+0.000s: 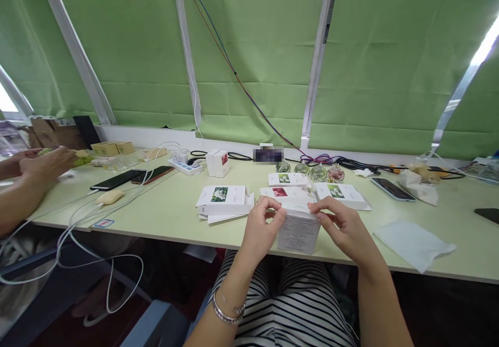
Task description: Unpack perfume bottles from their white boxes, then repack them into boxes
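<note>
A small white carton (298, 231) with printed text on its facing side stands upright at the table's front edge. My left hand (267, 219) pinches its top left corner between thumb and fingers. On the opposite top corner, my right hand (338, 225) grips the carton in the same way. Just behind it lie flat white boxes with flower pictures: one with a red flower (279, 192), one with a white flower (336, 191) to the right, and another (286, 179) farther back. More flat boxes (224, 196) are stacked to the left.
Several round glass bottles (318, 171) stand near the wall. An upright white box (217, 164) and a power strip (185, 166) are left of them. Phones (393, 189) and a white sheet (413, 243) lie right. Another person's hands (42, 166) work at far left, beyond white cables (74, 222).
</note>
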`<state>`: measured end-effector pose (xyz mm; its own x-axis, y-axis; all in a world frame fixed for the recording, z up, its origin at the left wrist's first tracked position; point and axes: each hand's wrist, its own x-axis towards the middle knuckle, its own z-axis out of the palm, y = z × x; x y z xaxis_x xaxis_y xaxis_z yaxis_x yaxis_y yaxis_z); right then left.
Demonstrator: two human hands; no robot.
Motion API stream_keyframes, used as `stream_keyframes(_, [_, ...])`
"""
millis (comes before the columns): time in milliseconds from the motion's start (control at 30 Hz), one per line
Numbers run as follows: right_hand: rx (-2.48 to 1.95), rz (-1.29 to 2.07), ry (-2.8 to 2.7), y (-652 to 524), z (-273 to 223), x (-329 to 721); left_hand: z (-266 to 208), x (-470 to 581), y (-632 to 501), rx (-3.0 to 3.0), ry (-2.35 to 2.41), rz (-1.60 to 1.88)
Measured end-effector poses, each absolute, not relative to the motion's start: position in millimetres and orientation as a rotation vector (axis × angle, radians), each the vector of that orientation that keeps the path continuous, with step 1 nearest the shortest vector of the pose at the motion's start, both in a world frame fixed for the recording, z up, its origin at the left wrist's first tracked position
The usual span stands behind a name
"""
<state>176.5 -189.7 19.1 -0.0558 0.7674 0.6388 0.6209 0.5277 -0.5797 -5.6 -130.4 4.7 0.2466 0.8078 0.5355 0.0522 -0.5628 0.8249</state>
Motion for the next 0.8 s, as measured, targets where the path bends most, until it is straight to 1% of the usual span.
stream_keyframes(167, [-1.235,0.062,-1.762,-187.9,22.1,172.7,3.5,1.8,-129.0,1.743,0.770,1.409])
stream_keyframes(433, [-1.189,0.167,-1.723,-184.6,15.5,172.9,4.1,3.9,-128.5,1.727,0.781,1.430])
stream_keyframes(600, [-1.187,0.183,-1.756,-185.2,20.0,173.3,3.2,2.8,-129.1,1.756,0.790,1.442])
stream_keyframes(800, [-1.198,0.180,-1.830,-188.5,27.0,173.0,6.0,2.0,-136.8,1.951,0.821,1.490])
